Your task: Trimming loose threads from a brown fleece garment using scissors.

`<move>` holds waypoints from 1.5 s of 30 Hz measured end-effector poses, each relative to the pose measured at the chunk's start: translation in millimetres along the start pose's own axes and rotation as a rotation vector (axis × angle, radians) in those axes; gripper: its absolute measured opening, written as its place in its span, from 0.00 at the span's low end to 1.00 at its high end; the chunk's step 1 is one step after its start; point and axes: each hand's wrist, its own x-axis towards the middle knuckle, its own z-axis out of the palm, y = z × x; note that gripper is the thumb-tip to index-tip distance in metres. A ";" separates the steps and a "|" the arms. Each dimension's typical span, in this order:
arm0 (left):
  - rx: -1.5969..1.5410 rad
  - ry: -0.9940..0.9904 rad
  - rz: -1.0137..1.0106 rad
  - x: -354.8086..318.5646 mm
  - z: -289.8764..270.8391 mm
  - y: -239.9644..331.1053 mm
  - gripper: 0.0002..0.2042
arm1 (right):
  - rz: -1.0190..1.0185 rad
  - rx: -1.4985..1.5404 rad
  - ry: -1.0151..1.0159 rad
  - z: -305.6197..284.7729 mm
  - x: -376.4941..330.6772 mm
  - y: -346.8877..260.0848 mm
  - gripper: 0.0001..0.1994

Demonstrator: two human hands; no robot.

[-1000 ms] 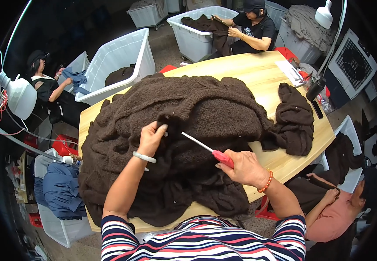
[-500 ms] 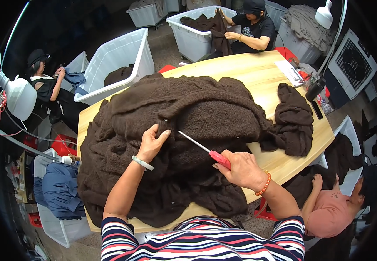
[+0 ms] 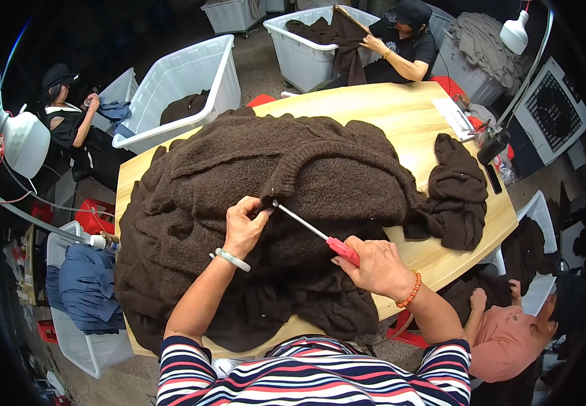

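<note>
Brown knitted wool garment (image 3: 320,183) bunches under my left hand (image 3: 244,227), which pinches a fold; my right hand (image 3: 374,265) grips a red-handled metal pick (image 3: 310,231), whose tip could snag or pull a stitch there

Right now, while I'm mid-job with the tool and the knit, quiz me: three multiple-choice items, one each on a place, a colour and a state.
1. Where does the tool's metal tip sit?
A. at the knit pinched by the left hand
B. on bare table
C. in a bin

2. What colour is the tool's handle?
A. blue
B. red
C. green

3. How is the right hand?
A. open and flat
B. closed around the handle
C. off the table, empty

Answers:
1 A, the tool meets the brown knit garment at the left hand.
2 B, red shows.
3 B, the right hand grips it.
</note>
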 end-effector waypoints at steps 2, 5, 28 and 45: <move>-0.048 0.007 0.050 -0.6 2.3 3.5 0.04 | -0.012 -0.009 0.003 -2.2 -1.1 -1.2 0.13; 0.033 -0.062 0.132 -3.7 1.6 22.3 0.03 | -0.001 -0.024 0.006 -9.1 -4.0 -3.7 0.13; -0.845 -0.160 -0.362 -4.2 -18.4 7.1 0.07 | -0.056 -0.031 -0.079 -4.1 -15.1 -0.6 0.15; -0.968 -0.206 -0.339 -1.3 -32.0 57.9 0.12 | -0.071 0.012 -0.213 17.3 -4.3 -4.6 0.14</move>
